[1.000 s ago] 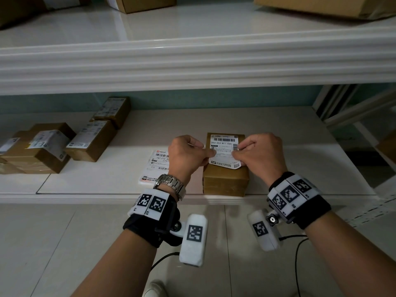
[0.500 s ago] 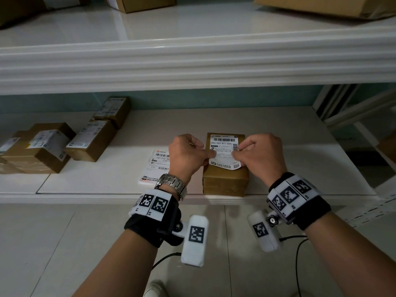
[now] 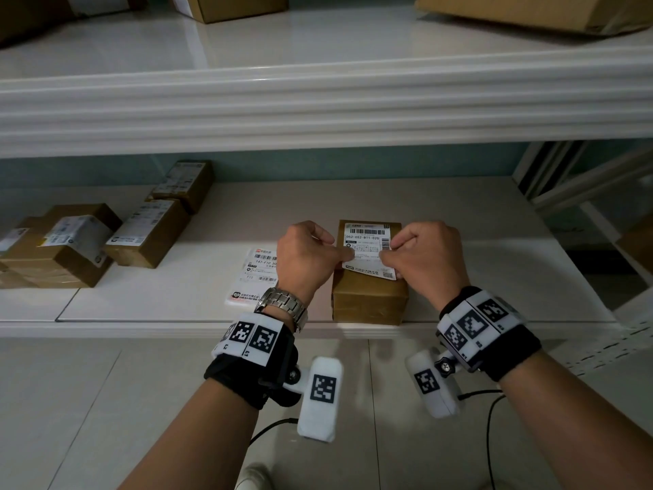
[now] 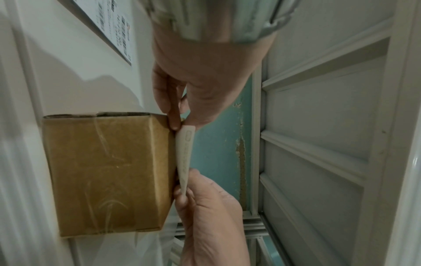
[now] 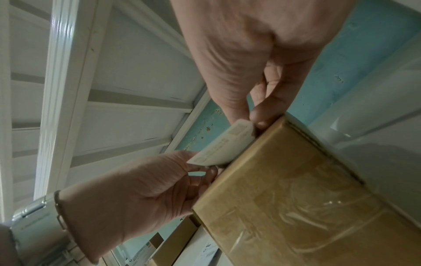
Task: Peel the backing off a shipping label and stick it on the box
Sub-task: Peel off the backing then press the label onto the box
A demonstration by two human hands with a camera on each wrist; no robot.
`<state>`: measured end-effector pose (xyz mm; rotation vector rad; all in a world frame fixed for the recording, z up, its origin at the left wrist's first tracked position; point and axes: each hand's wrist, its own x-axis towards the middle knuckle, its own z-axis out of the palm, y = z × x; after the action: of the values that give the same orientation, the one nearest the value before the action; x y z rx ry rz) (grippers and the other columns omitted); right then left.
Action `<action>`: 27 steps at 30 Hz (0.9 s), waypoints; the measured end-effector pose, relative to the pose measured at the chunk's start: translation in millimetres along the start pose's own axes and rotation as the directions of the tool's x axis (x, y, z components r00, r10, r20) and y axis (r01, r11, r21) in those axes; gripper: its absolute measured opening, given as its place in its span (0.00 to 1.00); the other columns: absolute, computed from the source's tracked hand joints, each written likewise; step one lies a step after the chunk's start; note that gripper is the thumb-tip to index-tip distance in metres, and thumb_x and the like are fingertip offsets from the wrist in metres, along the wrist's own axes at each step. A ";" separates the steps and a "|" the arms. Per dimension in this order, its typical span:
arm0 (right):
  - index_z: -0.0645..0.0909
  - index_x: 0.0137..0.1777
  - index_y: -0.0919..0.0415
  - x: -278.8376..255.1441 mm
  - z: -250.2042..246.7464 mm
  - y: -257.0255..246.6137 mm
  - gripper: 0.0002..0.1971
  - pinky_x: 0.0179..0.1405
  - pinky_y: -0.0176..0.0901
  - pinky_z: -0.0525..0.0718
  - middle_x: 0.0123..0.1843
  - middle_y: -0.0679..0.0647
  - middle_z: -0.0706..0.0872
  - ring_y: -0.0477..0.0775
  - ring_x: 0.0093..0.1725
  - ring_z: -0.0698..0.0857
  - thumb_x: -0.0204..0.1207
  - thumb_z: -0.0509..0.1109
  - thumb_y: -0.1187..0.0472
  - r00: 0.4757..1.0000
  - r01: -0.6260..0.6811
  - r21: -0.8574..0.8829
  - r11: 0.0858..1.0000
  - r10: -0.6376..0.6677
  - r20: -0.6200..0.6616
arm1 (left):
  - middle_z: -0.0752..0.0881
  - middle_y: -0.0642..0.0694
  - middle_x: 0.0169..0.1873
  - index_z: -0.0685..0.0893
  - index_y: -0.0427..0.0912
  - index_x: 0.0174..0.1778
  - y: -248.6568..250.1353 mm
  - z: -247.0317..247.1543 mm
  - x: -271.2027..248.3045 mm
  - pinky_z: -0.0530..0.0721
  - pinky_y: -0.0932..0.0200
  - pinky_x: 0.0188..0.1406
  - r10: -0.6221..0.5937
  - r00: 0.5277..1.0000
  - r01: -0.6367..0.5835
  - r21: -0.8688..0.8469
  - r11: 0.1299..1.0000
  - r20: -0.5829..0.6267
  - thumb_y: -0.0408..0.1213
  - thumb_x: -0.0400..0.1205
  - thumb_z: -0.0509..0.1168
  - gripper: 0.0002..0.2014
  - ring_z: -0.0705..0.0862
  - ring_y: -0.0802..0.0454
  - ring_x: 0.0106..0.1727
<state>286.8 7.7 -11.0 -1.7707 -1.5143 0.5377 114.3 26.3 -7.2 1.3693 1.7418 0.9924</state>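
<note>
A small brown taped box (image 3: 369, 298) stands at the front edge of the white shelf (image 3: 494, 277). A white shipping label (image 3: 367, 247) with barcodes lies over its top. My left hand (image 3: 348, 254) pinches the label's left edge and my right hand (image 3: 385, 258) pinches its right edge. Seen from the left wrist, the label (image 4: 185, 153) shows edge-on, its near end lifted slightly off the box (image 4: 109, 172), between my left hand (image 4: 180, 124) and right hand (image 4: 193, 181). In the right wrist view the label (image 5: 225, 145) curves down toward the box (image 5: 296, 189).
A stack of label sheets (image 3: 252, 277) lies just left of the box, partly under my left wrist. Several labelled brown boxes (image 3: 148, 231) sit further left on the shelf. An upper shelf (image 3: 318, 100) overhangs, carrying more boxes (image 3: 240, 5).
Both hands keep their pinch on the label; it has barely shifted over the box top.
</note>
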 end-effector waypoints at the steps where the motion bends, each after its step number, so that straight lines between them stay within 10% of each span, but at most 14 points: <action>1: 0.89 0.40 0.58 -0.1 0.0 -0.2 0.08 0.39 0.51 0.94 0.40 0.53 0.94 0.51 0.36 0.92 0.65 0.86 0.63 1.000 0.004 -0.004 1.000 -0.004 -0.001 | 0.92 0.44 0.41 0.81 0.45 0.37 0.2 -0.1 -0.2 0.94 0.43 0.41 -0.005 1.000 0.005 0.001 1.000 0.002 0.37 0.67 0.86 0.17 0.92 0.50 0.35; 27: 0.85 0.58 0.58 1.3 -22.8 -8.2 0.28 0.37 0.34 0.83 0.43 0.51 0.92 0.46 0.41 0.90 0.57 0.90 0.61 0.953 -0.011 -0.047 0.999 0.024 0.301 | 0.91 0.54 0.42 0.83 0.47 0.49 5.2 -16.0 -2.0 0.89 0.55 0.42 0.020 0.974 -0.059 0.169 0.984 0.226 0.41 0.64 0.88 0.24 0.90 0.55 0.45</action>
<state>298.1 3.3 9.9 -1.7982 -1.7291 0.8201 102.9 22.7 4.9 1.5677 1.6673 0.6873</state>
